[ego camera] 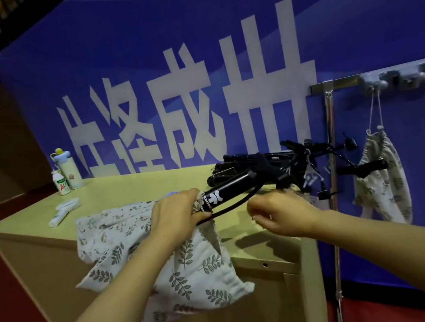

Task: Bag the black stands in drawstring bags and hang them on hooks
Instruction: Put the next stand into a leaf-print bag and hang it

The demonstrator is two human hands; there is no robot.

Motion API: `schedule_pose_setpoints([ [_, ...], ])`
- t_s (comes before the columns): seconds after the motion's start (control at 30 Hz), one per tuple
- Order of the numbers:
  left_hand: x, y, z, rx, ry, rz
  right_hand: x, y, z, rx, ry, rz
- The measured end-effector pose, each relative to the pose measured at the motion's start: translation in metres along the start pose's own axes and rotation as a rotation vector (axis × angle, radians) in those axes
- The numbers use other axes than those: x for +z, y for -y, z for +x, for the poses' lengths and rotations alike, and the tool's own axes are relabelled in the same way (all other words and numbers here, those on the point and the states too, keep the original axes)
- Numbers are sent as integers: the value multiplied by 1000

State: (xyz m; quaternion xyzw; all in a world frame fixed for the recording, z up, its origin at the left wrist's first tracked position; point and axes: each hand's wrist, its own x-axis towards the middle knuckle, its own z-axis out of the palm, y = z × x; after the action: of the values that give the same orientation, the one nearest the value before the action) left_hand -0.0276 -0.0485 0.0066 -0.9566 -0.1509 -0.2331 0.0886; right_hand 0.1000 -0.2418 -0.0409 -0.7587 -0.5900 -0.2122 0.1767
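Where the table (131, 189) ends at the blue banner (186, 52), a hook rail (389, 77) is mounted, with one filled bag (382, 182) hung from it. At the table's near edge, a leaf-print bag (185, 273) is gripped at its mouth by the left hand (178, 218), a black stand (236, 189) protruding. More stands (276, 158) are piled on the table behind. The right hand (280, 215) is pinched shut beside the mouth; on what, cannot be told.

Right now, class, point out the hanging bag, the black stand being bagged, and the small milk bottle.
Hanging bag (382, 182): head view, its leaf-print cloth body.
Black stand (232, 190): head view, its tube beside the logo.
Milk bottle (61, 183): head view, its label.
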Motion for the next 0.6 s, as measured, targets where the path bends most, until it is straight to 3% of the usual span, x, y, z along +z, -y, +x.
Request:
schedule_pose_setpoints([
  [0.1, 2, -3, -3, -6, -3, -2, -6, -10, -17, 128, -174, 62],
  [0.17, 5, -7, -1, -34, 3, -24, -10, -22, -26, 196, -159, -40],
  [0.23, 9, -12, 3, -63, 28, -70, -13, -38, -35, 431, -190, -3],
  [0.37, 17, -19, 11, -88, 94, -155, -22, -69, -36, 928, -528, 672],
  [0.5, 25, -25, 15, -82, 213, -275, -37, -80, -16, 1018, -648, 1350],
  [0.6, 27, -27, 21, -99, 307, -382, -43, -85, -4, 1062, -651, 1625],
])
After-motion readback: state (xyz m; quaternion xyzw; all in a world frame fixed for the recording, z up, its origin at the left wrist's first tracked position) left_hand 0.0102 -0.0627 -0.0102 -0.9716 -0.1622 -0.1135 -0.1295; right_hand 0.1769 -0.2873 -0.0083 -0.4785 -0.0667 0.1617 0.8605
